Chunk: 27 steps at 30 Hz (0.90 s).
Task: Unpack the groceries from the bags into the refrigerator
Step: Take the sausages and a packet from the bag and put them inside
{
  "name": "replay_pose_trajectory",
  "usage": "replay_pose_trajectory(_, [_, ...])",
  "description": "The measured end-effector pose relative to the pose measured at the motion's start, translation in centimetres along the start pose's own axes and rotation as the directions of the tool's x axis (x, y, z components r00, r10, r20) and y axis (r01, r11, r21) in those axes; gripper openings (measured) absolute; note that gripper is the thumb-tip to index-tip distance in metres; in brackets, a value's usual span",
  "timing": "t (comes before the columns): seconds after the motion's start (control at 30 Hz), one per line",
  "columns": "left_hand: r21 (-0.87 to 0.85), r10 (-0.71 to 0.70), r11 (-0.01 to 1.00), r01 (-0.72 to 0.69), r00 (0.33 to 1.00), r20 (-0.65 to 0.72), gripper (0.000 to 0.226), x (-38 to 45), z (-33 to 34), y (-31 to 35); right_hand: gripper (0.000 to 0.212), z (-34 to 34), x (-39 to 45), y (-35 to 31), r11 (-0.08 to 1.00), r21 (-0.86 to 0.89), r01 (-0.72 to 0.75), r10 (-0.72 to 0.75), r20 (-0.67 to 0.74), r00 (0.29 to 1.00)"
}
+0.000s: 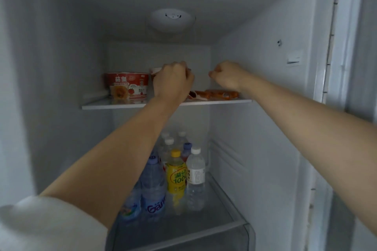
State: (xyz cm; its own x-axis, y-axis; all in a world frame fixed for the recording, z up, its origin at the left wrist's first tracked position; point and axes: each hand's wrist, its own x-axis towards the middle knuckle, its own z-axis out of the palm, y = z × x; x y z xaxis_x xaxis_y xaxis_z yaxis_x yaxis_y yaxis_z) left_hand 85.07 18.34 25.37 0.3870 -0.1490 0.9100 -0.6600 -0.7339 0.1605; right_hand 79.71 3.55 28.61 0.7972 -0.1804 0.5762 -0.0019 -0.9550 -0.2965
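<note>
two hands [173,79] at upper shelf [98,105] beside noodle bowl [127,85]

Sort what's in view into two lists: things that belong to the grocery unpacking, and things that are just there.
Belongs to the job:
left hand gripping a second cup
right hand
red noodle cup
sausage packets
upper shelf
bottles on the lower shelf

Just there:
ceiling light
wall switch
</note>
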Motion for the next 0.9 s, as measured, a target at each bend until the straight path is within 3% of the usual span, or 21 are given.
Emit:
replay_pose_trajectory(0.3, [-0.389,0.073,0.917,-0.089,0.996,-0.057,0.029,-4.8,-2.2,1.2,0.027,-1.3,-7.2,-2.8,0.999,0.035,0.022,-0.015,-0.188,0.982])
replay_pose_trajectory(0.57, [-0.648,0.074,0.761,0.021,0.990,0.119,0.024,-15.9,-3.9,3.8,0.025,0.6,-21.1,-0.7,0.971,0.237,0.020,0.074,-0.380,0.922])
replay_pose_trajectory(0.7, [-0.703,0.171,0.712,-0.013,0.973,0.156,0.021,-23.1,-5.4,5.7,0.029,2.5,-30.5,0.5,0.953,0.301,-0.020,0.126,-0.337,0.933])
replay_pose_trajectory(0.9, [-0.727,0.276,0.685,0.050,0.906,0.322,0.022,-33.7,-6.8,8.1,0.032,4.9,-43.4,2.0,0.916,0.334,-0.221,0.299,-0.202,0.933])
